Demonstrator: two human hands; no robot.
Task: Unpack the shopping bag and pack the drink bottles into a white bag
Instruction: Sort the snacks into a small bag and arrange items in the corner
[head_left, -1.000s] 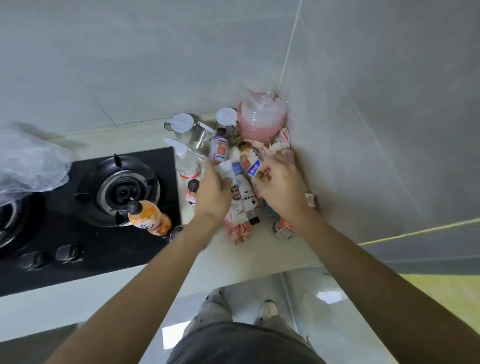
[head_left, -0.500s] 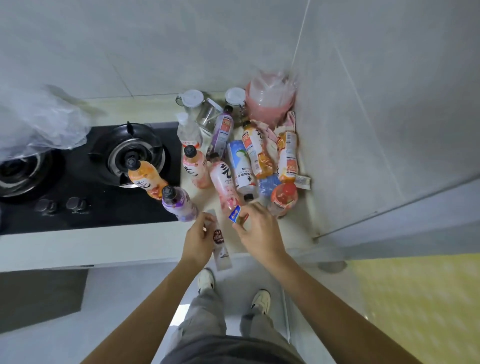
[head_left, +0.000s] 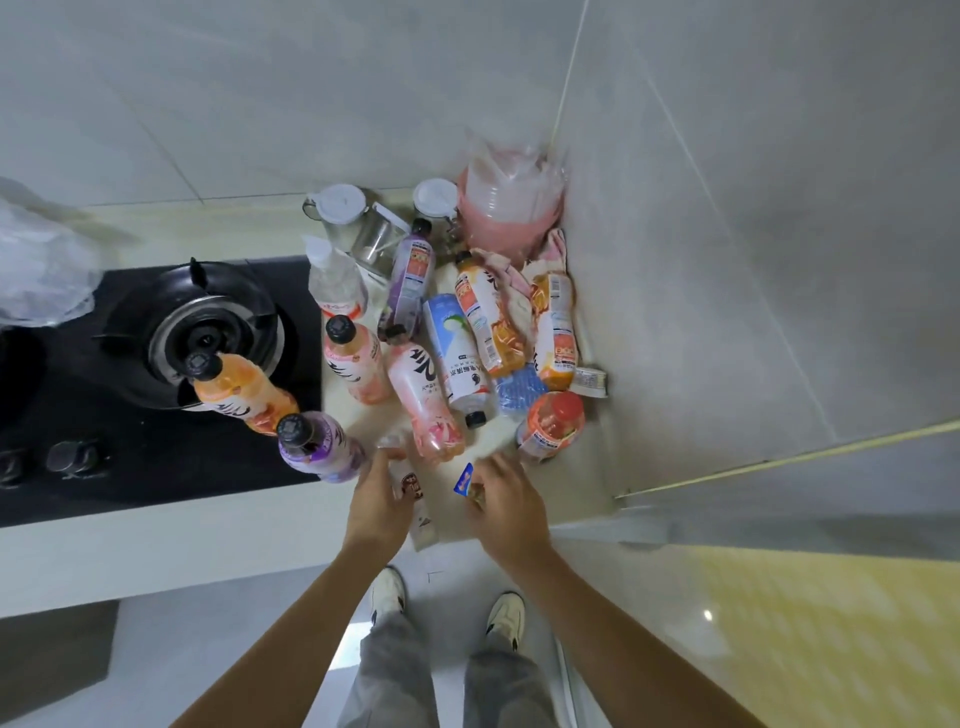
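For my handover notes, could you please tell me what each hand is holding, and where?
The left hand grips a slim white packet round its upper half. The right hand pinches a small blue wrapper by its lower end.

A cluster of drink bottles (head_left: 457, 358) lies on the counter (head_left: 571, 478) in the far right corner, against the right wall (head_left: 727, 260). Behind them, against the far wall, stand two lidded jars (head_left: 343, 208) and a bagged tub (head_left: 511, 202). Left of the cluster sits the stove (head_left: 156, 364), with two upright bottles (head_left: 280, 415) on its right part, near the burner (head_left: 208, 332). Both hands are at the counter's near edge: the left hand (head_left: 382, 501) grips a slim packet (head_left: 415, 499), the right hand (head_left: 501, 499) a small wrapper (head_left: 464, 479).
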